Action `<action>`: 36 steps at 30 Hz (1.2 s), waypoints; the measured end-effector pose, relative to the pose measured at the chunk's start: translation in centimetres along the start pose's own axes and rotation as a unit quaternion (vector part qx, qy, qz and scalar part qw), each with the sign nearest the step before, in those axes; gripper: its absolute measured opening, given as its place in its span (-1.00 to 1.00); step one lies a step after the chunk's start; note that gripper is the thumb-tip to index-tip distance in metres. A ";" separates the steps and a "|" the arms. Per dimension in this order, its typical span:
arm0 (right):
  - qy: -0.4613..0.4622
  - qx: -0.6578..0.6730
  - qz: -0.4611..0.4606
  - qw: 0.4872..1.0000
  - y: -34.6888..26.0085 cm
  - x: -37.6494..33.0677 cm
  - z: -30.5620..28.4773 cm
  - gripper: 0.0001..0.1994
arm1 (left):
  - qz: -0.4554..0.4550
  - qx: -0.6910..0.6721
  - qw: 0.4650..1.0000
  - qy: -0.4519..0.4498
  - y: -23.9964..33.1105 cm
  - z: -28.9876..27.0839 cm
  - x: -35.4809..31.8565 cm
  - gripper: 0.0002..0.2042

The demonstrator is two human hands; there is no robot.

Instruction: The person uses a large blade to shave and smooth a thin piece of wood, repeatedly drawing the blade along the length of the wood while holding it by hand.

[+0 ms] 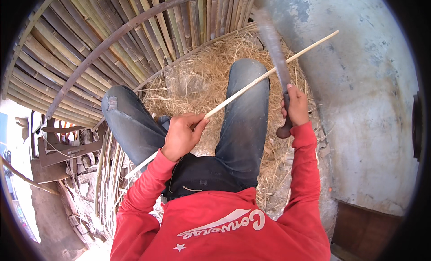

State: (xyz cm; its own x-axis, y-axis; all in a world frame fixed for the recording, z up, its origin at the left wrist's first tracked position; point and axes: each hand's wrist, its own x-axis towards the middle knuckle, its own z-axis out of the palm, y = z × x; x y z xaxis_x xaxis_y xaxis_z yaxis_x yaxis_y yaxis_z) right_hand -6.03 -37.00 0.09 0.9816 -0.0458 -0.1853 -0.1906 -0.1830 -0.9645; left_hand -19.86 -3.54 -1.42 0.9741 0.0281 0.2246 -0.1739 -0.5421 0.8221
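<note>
My left hand [183, 134] is closed around a long, thin pale bamboo strip [244, 89]. The strip slants from beside my left thigh, under the left wrist, across my right knee and up to the far right. My right hand [296, 106] grips the dark handle of a machete [275, 45]. Its long blade points away from me and crosses the strip just right of my right knee. Motion blurs the upper part of the blade. Whether the edge touches the strip or lies just over it is hard to tell.
Pale shavings [197, 79] cover the floor around my legs. A bamboo slat panel [121, 41] with a curved wooden rail stands ahead and left. A weathered grey-blue wall [359, 99] rises close on the right. Cut strips [110, 180] and stacked bricks lie at the left.
</note>
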 end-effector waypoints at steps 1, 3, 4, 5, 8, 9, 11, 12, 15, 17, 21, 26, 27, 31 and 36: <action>-0.001 -0.002 0.002 1.000 0.5 -0.1 0.1 -0.64 | 0.001 -0.005 1.000 -0.001 0.0 0.2 0.0 -0.86; -0.015 -0.012 -0.003 1.000 0.3 -0.7 1.3 -0.64 | 0.006 -0.007 1.000 0.002 -0.1 0.2 0.3 -0.86; -0.039 -0.033 0.036 0.998 -0.3 -2.1 2.3 -0.64 | 0.007 -0.003 1.000 0.011 -0.2 0.2 0.2 -0.86; -0.037 -0.032 0.037 0.998 -0.2 -2.1 2.1 -0.64 | 0.009 0.000 1.000 0.015 -0.3 0.2 0.1 -0.86; -0.020 -0.034 -0.007 0.999 -0.2 -1.2 0.7 -0.63 | -0.016 -0.005 1.000 -0.001 -0.3 -0.3 -0.1 -0.85; -0.020 -0.035 -0.006 0.999 0.1 -0.6 0.3 -0.63 | -0.017 -0.007 1.000 -0.002 -0.3 -0.2 -0.1 -0.85; 0.042 0.032 -0.016 0.998 0.8 0.4 -0.1 -0.61 | 0.017 0.003 1.000 0.013 -0.1 0.1 0.2 -0.85; 0.034 0.017 0.016 0.999 0.3 -0.4 0.9 -0.61 | 0.018 0.005 1.000 0.017 0.0 0.0 0.3 -0.85; -0.074 0.002 0.049 0.996 0.0 -3.2 2.7 -0.62 | -0.001 0.046 0.999 0.002 -0.3 0.2 -0.1 -0.86; -0.068 -0.005 0.032 0.997 -0.3 -2.3 1.5 -0.62 | -0.029 -0.009 0.999 0.019 -1.0 -0.2 -0.3 -0.86; 0.025 0.047 -0.007 0.999 -0.8 -0.4 1.6 -0.64 | -0.022 -0.008 1.000 0.019 -0.4 0.1 0.1 -0.85; -0.090 -0.027 0.042 0.995 -1.1 -2.4 1.9 -0.60 | -0.005 -0.009 1.000 0.027 -0.8 0.1 0.3 -0.87; -0.045 0.002 0.037 0.998 -1.1 -1.7 1.4 -0.60 | -0.012 -0.014 0.999 0.029 -0.9 0.2 0.2 -0.87; -0.020 -0.051 0.008 0.998 -0.4 -1.7 1.7 -0.61 | 0.018 0.006 1.000 0.021 -0.2 0.3 1.0 -0.86; -0.143 0.048 0.137 0.979 -1.0 -3.1 1.5 -0.59 | -0.015 -0.002 1.000 0.020 -0.7 0.5 0.7 -0.84</action>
State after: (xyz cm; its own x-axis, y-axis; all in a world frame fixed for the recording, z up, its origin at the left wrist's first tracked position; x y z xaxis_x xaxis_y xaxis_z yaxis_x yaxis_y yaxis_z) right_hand -8.84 -35.16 1.29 0.8597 0.1988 -0.4705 -0.4581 -0.1076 -0.8824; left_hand -19.00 -3.60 -2.08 0.9721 0.0781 0.2210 -0.1459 -0.5367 0.8311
